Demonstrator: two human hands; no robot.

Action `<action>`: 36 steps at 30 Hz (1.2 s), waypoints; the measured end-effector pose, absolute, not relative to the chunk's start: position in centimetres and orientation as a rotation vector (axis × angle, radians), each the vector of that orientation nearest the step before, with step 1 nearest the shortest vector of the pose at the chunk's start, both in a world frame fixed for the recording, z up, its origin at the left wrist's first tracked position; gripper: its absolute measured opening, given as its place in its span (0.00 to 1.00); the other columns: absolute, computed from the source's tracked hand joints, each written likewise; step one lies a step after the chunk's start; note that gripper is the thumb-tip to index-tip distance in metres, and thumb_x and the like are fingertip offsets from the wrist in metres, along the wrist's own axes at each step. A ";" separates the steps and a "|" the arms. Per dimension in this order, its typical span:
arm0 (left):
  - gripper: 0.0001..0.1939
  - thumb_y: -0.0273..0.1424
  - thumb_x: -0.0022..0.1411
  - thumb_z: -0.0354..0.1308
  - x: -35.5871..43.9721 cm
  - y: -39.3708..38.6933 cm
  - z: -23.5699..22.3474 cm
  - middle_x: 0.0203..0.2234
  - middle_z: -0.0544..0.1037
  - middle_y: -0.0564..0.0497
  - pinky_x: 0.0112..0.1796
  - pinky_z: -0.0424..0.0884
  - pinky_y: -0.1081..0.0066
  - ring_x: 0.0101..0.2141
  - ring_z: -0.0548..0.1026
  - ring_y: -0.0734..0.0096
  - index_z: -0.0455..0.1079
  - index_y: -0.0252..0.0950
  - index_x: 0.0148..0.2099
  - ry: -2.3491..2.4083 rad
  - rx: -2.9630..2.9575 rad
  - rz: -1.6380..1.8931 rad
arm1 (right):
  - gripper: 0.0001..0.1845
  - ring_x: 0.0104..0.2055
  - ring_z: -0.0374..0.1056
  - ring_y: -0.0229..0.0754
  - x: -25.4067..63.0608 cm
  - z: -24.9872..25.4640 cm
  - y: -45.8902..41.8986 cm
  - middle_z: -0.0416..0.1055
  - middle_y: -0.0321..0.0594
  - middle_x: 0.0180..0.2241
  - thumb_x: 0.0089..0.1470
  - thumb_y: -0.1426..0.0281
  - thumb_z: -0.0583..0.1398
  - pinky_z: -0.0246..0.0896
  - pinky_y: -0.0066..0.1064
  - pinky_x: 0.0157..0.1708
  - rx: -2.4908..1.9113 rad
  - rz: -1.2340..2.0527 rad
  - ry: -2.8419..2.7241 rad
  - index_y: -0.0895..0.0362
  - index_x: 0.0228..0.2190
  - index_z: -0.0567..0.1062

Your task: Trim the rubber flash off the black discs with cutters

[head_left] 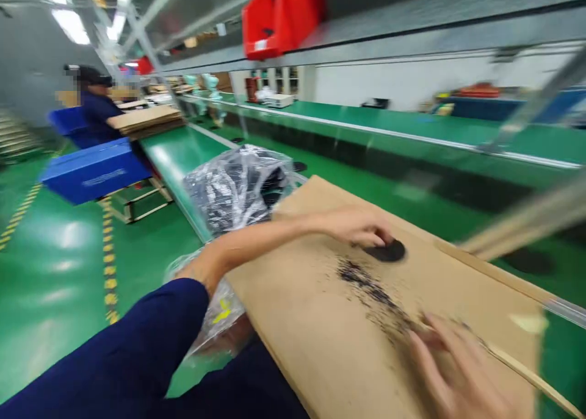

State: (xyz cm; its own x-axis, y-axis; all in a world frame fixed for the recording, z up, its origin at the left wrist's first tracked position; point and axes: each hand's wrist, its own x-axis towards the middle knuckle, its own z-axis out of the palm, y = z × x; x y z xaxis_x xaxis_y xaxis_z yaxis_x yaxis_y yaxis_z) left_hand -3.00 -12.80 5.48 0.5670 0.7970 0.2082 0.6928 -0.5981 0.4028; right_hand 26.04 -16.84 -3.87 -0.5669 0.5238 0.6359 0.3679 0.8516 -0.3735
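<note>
My left hand [361,227] reaches across a brown cardboard sheet [293,297], its fingers closed on the edge of a flat black disc [391,252]. The disc lies at or just above the cardboard; I cannot tell which. A streak of many tiny dark pieces [366,283] is scattered between my two hands. At the lower right, my right hand [462,370] is low over the near end of that streak, blurred, with its fingers stretched and apart. A thin wooden stick [526,370] lies beside it, partly hidden by the hand.
A clear plastic bag of dark parts [238,187] stands left of the cardboard. A red bin [284,19] hangs from the shelf above. Dark discs [300,166] sit on the green conveyor behind. A co-worker [98,105] is at the far left, near a blue crate [96,170].
</note>
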 end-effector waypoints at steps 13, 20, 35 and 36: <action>0.12 0.36 0.69 0.58 -3.7 1.3 2.5 0.49 0.76 0.45 0.52 0.73 0.57 0.49 0.75 0.62 0.73 0.34 0.50 1.995 2.133 0.600 | 0.10 0.36 0.71 0.41 26.9 -3.0 -20.3 0.73 0.46 0.40 0.67 0.74 0.53 0.65 0.32 0.34 -0.718 0.256 -2.305 0.56 0.42 0.74; 0.17 0.37 0.70 0.58 -2.3 2.8 0.9 0.52 0.73 0.44 0.49 0.76 0.57 0.49 0.75 0.61 0.69 0.35 0.56 1.932 1.925 0.422 | 0.06 0.33 0.68 0.38 27.2 -3.4 -20.6 0.72 0.41 0.39 0.65 0.76 0.56 0.61 0.29 0.32 -0.747 0.171 -2.330 0.57 0.40 0.73; 0.26 0.52 0.63 0.60 12.9 6.9 -1.5 0.40 0.81 0.40 0.42 0.79 0.61 0.38 0.81 0.58 0.78 0.31 0.43 1.228 1.417 0.684 | 0.06 0.31 0.64 0.37 27.3 -3.2 -21.0 0.71 0.38 0.36 0.62 0.77 0.57 0.57 0.30 0.31 -0.863 0.100 -2.402 0.56 0.34 0.72; 0.25 0.50 0.64 0.60 13.1 7.0 -1.7 0.39 0.81 0.40 0.41 0.79 0.61 0.37 0.81 0.59 0.78 0.30 0.43 1.232 1.389 0.702 | 0.06 0.31 0.63 0.37 27.4 -3.1 -21.0 0.71 0.38 0.36 0.62 0.77 0.57 0.57 0.30 0.30 -0.868 0.103 -2.402 0.56 0.34 0.72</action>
